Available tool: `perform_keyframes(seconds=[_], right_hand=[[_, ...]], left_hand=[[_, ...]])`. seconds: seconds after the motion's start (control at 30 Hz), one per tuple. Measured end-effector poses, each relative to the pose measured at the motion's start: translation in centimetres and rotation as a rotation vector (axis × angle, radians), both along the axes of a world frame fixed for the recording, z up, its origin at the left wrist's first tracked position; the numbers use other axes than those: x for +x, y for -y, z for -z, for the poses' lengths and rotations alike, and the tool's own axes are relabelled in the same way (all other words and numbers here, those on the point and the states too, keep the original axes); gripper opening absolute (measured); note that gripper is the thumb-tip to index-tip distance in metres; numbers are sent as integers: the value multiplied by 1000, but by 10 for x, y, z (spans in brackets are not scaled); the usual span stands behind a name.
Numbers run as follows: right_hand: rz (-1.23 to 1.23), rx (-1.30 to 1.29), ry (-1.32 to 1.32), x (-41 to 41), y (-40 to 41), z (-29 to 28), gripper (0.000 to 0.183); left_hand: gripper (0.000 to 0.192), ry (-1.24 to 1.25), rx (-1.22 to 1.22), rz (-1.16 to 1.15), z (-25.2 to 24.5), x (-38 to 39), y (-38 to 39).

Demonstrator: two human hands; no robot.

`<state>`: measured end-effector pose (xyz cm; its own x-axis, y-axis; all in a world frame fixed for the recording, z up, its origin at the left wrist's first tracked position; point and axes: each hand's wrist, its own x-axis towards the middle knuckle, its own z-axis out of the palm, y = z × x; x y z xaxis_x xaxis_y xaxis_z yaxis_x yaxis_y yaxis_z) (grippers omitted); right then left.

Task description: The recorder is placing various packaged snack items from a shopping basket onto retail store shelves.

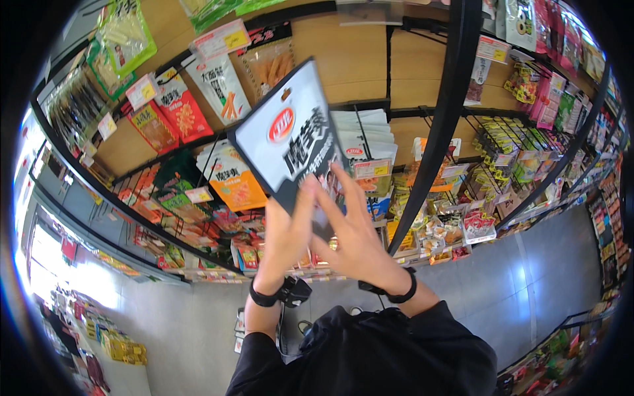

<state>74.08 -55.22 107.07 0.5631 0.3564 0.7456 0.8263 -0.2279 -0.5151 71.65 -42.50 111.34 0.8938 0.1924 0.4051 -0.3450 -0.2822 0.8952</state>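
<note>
A black-and-white snack packet (285, 133) with a hang hole and a red oval logo is held up, tilted, in front of the shelves. My left hand (290, 232) grips its lower left part, the thumb on the front face. Over the lower right of the packet lies my right hand (354, 232), its fingers spread and blurred. Whether those fingers pinch the packet or only touch it cannot be seen. Both hands cover the packet's lower end. Behind it, similar white packets (364, 131) hang on a hook.
Hanging snack bags, including an orange-and-white packet (235, 180) and a red packet (183, 111), line the rack ahead. A black upright post (436, 119) stands right of my hands. Grey floor (198, 321) lies below. A person (59, 329) is at the far left.
</note>
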Motion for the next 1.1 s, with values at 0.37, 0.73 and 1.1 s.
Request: perform_keyframes(seconds=[0.37,0.73,1.1], right_hand=[[331,178,-26,81,52,-37,63],[377,248,112,86,57,-48,63],[438,227,45,109,49,-52,61]], left_hand=[[22,167,-210,220,-58,130,2],[18,272,-135,239,-65,141,21],[18,206,-148,179,-62,172,17]])
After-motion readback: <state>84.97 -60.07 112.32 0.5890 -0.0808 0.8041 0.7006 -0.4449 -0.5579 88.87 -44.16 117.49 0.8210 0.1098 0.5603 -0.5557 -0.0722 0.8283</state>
